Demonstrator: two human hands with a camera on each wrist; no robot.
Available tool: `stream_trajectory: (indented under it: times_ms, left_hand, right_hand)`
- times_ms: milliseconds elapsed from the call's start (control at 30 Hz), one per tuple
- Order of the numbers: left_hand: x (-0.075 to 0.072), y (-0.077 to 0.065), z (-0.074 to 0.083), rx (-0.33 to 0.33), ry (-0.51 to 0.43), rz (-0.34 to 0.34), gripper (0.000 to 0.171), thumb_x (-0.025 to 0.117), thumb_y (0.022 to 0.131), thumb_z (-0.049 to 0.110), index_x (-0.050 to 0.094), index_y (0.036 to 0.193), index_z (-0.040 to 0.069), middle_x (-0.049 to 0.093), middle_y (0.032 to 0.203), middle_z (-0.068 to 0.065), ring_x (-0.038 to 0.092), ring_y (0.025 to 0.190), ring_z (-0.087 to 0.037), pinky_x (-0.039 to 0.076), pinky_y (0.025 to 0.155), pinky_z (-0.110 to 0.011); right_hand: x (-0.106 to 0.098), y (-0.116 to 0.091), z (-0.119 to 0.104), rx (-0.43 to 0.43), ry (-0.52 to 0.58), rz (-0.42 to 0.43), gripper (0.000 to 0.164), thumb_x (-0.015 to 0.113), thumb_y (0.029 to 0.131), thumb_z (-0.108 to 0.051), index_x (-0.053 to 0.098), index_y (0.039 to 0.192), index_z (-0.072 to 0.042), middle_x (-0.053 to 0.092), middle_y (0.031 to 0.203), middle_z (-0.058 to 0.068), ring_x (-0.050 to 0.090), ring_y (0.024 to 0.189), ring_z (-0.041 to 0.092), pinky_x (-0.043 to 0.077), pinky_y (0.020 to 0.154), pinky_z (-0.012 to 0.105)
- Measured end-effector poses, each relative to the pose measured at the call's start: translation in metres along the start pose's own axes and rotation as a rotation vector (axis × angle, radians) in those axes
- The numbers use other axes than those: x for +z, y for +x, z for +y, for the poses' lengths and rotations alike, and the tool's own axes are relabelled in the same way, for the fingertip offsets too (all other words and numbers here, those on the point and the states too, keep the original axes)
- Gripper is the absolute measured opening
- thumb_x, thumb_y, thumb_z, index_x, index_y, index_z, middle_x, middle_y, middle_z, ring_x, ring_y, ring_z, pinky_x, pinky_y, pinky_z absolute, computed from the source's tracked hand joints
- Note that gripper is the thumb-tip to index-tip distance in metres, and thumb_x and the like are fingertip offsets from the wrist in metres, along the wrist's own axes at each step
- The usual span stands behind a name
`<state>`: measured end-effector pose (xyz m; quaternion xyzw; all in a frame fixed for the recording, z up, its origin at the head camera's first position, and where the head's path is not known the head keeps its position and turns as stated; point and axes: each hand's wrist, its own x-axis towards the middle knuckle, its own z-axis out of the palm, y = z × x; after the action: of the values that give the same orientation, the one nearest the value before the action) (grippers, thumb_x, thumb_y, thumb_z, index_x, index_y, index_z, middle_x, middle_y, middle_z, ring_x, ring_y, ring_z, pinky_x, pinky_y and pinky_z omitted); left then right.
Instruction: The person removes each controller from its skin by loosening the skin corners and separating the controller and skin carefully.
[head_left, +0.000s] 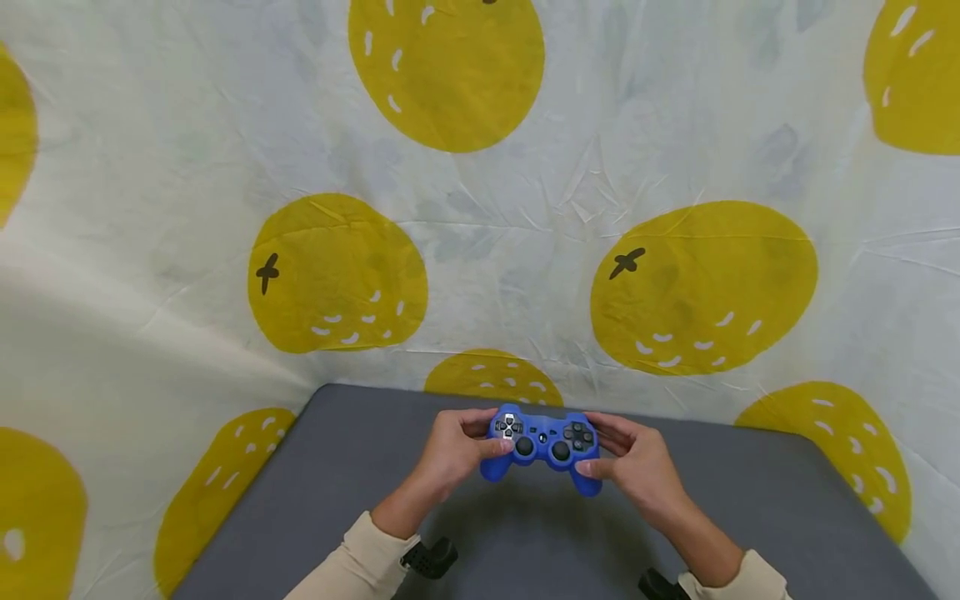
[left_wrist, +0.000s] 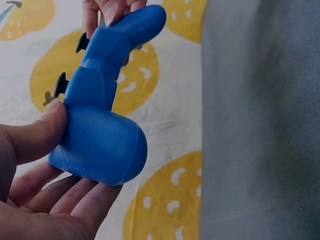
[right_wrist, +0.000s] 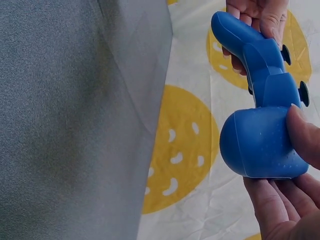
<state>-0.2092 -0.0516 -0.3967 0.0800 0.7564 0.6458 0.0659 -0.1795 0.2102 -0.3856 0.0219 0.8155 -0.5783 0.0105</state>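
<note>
A blue game controller [head_left: 542, 429] with two black thumbsticks is held up above the grey table, its button face toward the head camera. My left hand [head_left: 453, 450] grips its left end, thumb on the front near the direction pad and fingers behind. At the other end my right hand [head_left: 637, 462] holds the right grip, its thumb low on the face and fingers behind the far edge. Both wrist views show the blue controller [left_wrist: 100, 135] from its end, pinched between thumb and fingers. In the right wrist view, the controller's rounded grip [right_wrist: 260, 142] hides part of the fingers.
The grey table [head_left: 360, 467] extends beneath both arms. Behind and beside it hangs a white cloth [head_left: 510, 275] printed with yellow fruit. A black strap device [head_left: 431, 557] sits at the left wrist, another [head_left: 662, 585] at the right.
</note>
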Motion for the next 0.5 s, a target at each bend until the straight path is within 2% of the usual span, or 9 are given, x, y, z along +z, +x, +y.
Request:
stream_trajectory:
  times_ms: [500]
  left_hand:
    - [0.0010, 0.0014, -0.0055, 0.083, -0.014, 0.034, 0.056, 0.087, 0.084, 0.008, 0.068, 0.136, 0.002, 0.075, 0.126, -0.020, 0.075, 0.113, -0.032, 0.062, 0.094, -0.044]
  right_hand:
    - [0.0047, -0.0041, 0.0021, -0.045, 0.010, 0.083, 0.079, 0.091, 0.073, 0.003, 0.059, 0.146, -0.002, 0.059, 0.148, 0.022, 0.055, 0.142, 0.040, 0.062, 0.094, 0.033]
